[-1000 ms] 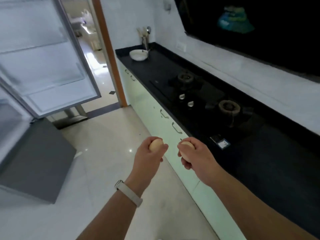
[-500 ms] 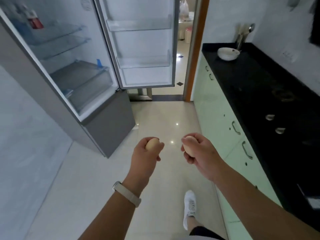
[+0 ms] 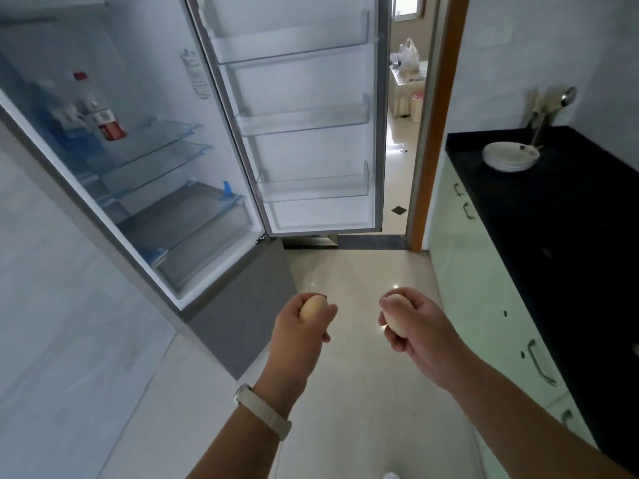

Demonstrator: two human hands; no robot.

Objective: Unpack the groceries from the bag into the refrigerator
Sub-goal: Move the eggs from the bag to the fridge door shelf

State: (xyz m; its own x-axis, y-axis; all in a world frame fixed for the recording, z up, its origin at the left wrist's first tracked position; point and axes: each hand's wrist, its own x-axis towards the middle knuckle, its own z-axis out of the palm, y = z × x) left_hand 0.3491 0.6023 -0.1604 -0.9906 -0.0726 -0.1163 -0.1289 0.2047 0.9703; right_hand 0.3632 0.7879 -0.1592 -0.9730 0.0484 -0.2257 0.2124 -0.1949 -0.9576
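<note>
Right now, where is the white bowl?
In the head view, the white bowl sits upper right on the black counter, near its far end, just in front of the utensils by the wall.

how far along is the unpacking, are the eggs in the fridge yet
Done: the refrigerator door stands open and a bottle is already inside. In hand: the left hand grips the left egg, the right hand the right egg, neither inside yet. Left: setting both eggs in.
</note>
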